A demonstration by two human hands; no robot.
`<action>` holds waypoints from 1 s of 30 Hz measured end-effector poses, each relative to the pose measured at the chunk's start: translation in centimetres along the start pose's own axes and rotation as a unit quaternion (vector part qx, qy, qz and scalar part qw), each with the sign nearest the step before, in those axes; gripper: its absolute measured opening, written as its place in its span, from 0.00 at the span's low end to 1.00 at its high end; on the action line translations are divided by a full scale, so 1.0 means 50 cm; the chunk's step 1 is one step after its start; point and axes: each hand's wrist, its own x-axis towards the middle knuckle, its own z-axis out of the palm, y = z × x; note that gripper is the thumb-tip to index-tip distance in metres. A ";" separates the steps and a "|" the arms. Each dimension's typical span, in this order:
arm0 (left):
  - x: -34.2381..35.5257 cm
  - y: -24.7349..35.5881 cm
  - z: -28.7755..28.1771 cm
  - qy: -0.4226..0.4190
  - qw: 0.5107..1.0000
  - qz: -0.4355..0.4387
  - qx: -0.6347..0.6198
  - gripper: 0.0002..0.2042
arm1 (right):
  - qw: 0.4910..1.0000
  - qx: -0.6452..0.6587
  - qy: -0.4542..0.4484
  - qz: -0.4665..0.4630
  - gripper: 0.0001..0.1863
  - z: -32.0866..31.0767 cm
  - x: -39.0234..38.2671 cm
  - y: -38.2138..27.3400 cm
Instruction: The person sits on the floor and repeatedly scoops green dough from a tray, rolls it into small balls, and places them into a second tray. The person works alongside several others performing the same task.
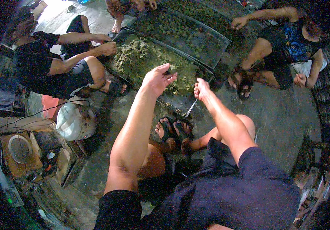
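From the head camera, the left hand (pixel 158 78) is hovering palm-up with its fingers spread wide over the near edge of a long metal tray (pixel 207 73) that is carrying a heap of greenish paste (pixel 146 61). The right hand (pixel 202 90) is closing its fingers around the handle of a metal spoon (pixel 190 109), which is pointing down just past the tray's near edge. A second tray (pixel 215 36) of small balls is lying behind it. Other people's hands (pixel 105 48) are touching the paste at the far left end.
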 end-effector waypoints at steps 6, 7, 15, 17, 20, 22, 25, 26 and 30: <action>-0.014 0.023 0.007 0.018 0.999 0.029 -0.002 0.11 | 0.985 0.018 -0.055 -0.165 0.13 0.077 -0.021 -0.262; -0.014 0.023 0.018 0.025 0.999 0.026 -0.003 0.11 | 0.976 -0.006 -0.022 -0.217 0.11 0.068 -0.024 -0.299; 0.003 0.022 0.034 0.040 0.999 0.023 0.017 0.14 | 0.987 -0.089 -0.122 -0.053 0.03 -0.012 0.066 -0.125; 0.000 0.020 0.037 0.046 0.999 0.012 0.026 0.15 | 0.946 -0.291 -0.144 -0.005 0.06 -0.030 0.080 -0.100; -0.009 0.016 0.043 0.049 0.998 0.026 0.010 0.14 | 0.974 -0.153 -0.072 -0.152 0.09 -0.012 0.079 -0.139; -0.010 0.014 0.033 0.047 0.998 0.040 0.023 0.13 | 0.977 0.131 -0.034 -0.164 0.13 0.032 0.040 -0.229; -0.003 0.007 0.036 0.044 0.995 0.076 0.056 0.12 | 0.969 -0.053 -0.054 -0.237 0.16 0.038 0.020 -0.251; -0.003 0.006 0.036 0.049 0.992 0.093 0.068 0.12 | 0.955 -0.142 -0.074 -0.249 0.17 0.050 0.010 -0.236; 0.013 -0.007 0.025 0.066 0.963 0.118 0.233 0.13 | 0.948 -0.099 -0.301 -0.015 0.24 0.129 -0.126 -0.122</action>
